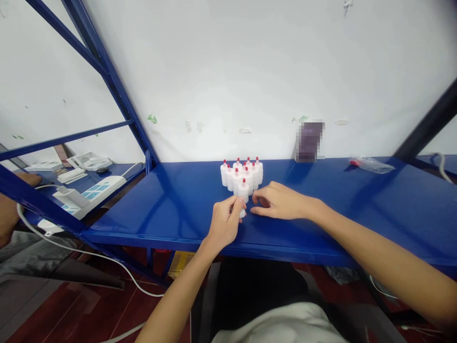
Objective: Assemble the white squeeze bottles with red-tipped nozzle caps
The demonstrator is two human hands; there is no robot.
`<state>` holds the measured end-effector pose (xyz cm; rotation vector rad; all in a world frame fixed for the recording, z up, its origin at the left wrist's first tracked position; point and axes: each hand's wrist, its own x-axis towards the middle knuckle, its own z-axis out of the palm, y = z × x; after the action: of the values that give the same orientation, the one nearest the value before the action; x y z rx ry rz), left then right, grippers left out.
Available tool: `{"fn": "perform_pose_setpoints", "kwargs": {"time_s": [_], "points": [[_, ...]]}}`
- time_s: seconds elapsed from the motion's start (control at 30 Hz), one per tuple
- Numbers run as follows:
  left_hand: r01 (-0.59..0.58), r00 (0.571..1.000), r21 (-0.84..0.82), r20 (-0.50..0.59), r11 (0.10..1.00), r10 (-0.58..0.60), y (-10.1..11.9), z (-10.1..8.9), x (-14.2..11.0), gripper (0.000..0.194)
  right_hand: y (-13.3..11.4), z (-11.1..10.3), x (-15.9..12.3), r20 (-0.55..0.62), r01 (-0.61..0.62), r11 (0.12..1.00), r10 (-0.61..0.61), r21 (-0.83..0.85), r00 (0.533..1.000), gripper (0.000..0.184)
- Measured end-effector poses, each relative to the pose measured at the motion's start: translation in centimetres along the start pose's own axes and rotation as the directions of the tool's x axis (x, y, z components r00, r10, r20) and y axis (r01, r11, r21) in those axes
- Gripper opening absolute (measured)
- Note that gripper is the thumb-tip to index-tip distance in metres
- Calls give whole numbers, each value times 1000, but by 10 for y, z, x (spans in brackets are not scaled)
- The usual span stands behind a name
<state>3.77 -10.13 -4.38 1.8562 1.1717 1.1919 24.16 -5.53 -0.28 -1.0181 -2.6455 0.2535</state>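
Several small white squeeze bottles (pixel 235 180) with red pointed caps stand upright in a tight cluster on a blue tabletop (pixel 171 200). My left hand (pixel 227 216) is at the near tip of the cluster, thumb and fingers pinched on a white bottle (pixel 243 213) that they mostly hide. Just behind those fingers is the front bottle (pixel 243 189) of the group. To the right of the cluster, my right hand (pixel 273 202) is held low over the tabletop. Its fingers are bent but apart from the thumb, with nothing visible between them.
A pixelated dark upright object (pixel 310 142) leans at the wall, and a clear plastic bag (pixel 374 165) with something red lies back right. Blue metal posts (pixel 121 95) frame the left side. Beyond them are a white power strip (pixel 103 189) and another person's arm (pixel 9 214).
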Motion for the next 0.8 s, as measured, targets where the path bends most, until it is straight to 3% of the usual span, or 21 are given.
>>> {"fn": "perform_pose_setpoints", "kwargs": {"time_s": [0.13, 0.27, 0.37, 0.8], "points": [[-73, 997, 63, -3, 995, 74, 1, 0, 1, 40, 4, -9, -5, 124, -34, 999, 34, -4, 992, 23], [-103, 994, 145, -6, 984, 105, 1, 0, 1, 42, 9, -10, -5, 210, -42, 987, 9, 155, 978, 13], [-70, 997, 163, -5, 984, 72, 1, -1, 1, 47, 8, -7, -4, 189, -12, 979, -26, 202, 982, 13], [-31, 998, 126, 63, 991, 24, -3, 1, 1, 50, 2, 8, -1, 117, 42, 997, -49, 62, 992, 17]]}}
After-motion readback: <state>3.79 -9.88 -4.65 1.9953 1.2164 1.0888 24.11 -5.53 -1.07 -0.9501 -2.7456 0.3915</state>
